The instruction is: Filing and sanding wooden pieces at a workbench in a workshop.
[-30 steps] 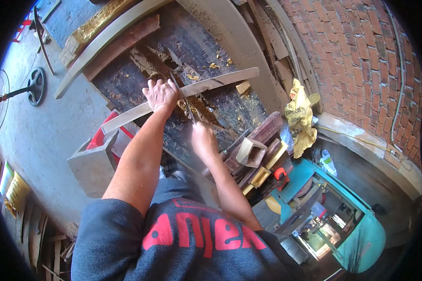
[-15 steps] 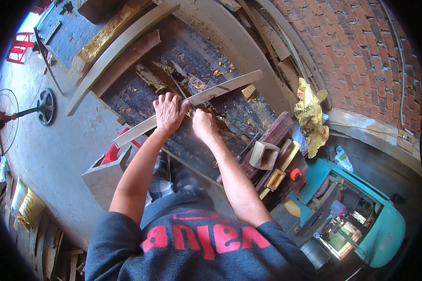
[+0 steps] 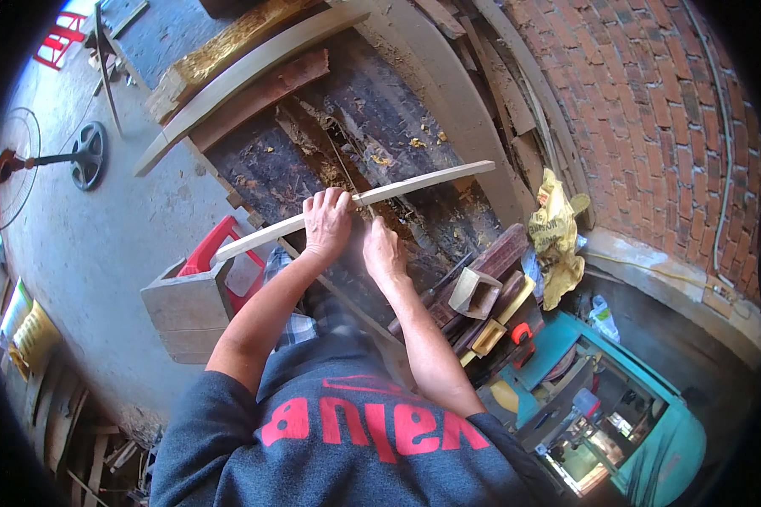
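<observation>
A long, pale wooden strip (image 3: 431, 178) lies slantwise across the dark, worn workbench (image 3: 271, 156), its narrow edge facing up. My left hand (image 3: 326, 225) is closed over the strip near its middle. Just right of it, my right hand (image 3: 385, 250) is closed around the near end of a thin, straight tool (image 3: 342, 162). The tool crosses the strip beside my left fingers and points away over the bench. Its handle is hidden in my fist, and I cannot tell its kind. Wood crumbs (image 3: 380, 160) lie on the bench.
A curved plank (image 3: 254, 76) and a reddish board (image 3: 262, 100) lie along the bench's far left. Beside its near edge stands a wooden box (image 3: 186, 304) with a red plastic thing (image 3: 210, 245). Wood pieces (image 3: 475, 291), a yellow bag (image 3: 555, 241) and a teal machine (image 3: 668, 448) are at right.
The strip has been turned from its broad face onto its narrow edge. My hands are still together at its middle, the right one slightly lower. The whole view has shifted a little.
</observation>
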Action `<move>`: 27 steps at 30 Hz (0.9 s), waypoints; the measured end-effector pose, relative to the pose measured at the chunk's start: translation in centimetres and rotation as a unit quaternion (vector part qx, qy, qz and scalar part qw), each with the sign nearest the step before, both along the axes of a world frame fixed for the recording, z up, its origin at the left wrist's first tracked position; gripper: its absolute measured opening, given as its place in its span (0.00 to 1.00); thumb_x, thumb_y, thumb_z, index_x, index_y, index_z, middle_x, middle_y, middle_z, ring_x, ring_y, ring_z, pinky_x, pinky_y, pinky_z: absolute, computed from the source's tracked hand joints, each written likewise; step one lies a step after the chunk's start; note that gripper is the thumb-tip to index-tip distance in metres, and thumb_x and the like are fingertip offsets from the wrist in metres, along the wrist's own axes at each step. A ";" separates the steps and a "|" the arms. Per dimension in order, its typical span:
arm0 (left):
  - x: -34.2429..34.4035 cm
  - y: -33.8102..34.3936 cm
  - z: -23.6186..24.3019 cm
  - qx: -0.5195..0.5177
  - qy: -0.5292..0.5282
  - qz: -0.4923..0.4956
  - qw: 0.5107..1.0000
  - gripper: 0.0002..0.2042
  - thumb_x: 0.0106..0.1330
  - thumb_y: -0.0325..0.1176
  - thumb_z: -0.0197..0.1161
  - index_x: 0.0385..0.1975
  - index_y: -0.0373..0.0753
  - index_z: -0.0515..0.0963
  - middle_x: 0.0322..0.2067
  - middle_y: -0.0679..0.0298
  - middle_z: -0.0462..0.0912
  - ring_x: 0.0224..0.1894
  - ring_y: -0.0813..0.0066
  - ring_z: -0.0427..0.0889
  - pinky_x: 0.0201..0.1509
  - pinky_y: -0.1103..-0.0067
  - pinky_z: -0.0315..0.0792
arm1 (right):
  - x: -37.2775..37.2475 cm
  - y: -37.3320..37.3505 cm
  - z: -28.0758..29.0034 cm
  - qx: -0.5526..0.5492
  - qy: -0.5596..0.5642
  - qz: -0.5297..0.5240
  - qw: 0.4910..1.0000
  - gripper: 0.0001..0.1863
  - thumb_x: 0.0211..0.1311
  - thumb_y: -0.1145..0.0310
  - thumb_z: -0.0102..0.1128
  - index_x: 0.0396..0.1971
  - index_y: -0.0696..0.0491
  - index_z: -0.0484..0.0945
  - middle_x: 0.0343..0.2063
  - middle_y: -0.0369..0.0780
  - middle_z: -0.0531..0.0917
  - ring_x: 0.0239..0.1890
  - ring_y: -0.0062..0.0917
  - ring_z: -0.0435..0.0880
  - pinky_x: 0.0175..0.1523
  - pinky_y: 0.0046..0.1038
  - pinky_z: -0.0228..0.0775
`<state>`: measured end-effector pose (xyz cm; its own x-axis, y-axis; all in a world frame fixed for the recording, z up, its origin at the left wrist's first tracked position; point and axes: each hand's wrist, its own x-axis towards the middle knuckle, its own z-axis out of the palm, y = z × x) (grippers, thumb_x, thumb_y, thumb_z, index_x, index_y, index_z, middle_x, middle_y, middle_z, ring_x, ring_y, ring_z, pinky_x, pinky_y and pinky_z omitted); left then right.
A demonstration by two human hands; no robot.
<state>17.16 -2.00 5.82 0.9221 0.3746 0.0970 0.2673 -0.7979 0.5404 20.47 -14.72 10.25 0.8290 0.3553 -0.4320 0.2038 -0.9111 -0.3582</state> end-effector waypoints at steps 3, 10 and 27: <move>-0.5 -0.1 -0.7 0.010 -0.018 -0.019 1.000 0.14 0.51 0.31 0.62 0.38 0.47 0.73 0.41 0.65 0.75 0.45 0.64 0.74 0.47 0.65 0.64 | 0.1 0.4 0.8 -0.010 0.007 -0.001 1.000 0.15 0.71 0.61 0.41 0.36 0.57 0.71 0.24 0.54 0.82 0.31 0.51 0.83 0.37 0.49 0.75; -0.2 0.1 -0.5 0.055 0.021 -0.043 0.997 0.08 0.56 0.36 0.59 0.35 0.48 0.73 0.37 0.65 0.74 0.42 0.63 0.73 0.43 0.66 0.65 | 1.4 1.5 2.3 -0.037 0.022 0.022 0.999 0.16 0.70 0.62 0.42 0.38 0.60 0.73 0.31 0.58 0.82 0.39 0.51 0.83 0.43 0.48 0.74; 5.1 2.2 -0.2 0.004 0.109 0.097 0.989 0.20 0.69 0.45 0.49 0.22 0.40 0.82 0.32 0.61 0.77 0.42 0.61 0.70 0.47 0.65 0.60 | 4.6 4.6 -1.6 -0.086 0.092 -0.006 0.992 0.17 0.65 0.68 0.41 0.39 0.62 0.77 0.40 0.59 0.81 0.46 0.53 0.80 0.50 0.46 0.73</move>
<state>22.22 0.21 5.62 0.8321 0.5469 -0.0926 0.5256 -0.7240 0.4468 25.08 -10.14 8.67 0.7345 0.2536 -0.6294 0.1378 -0.9640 -0.2275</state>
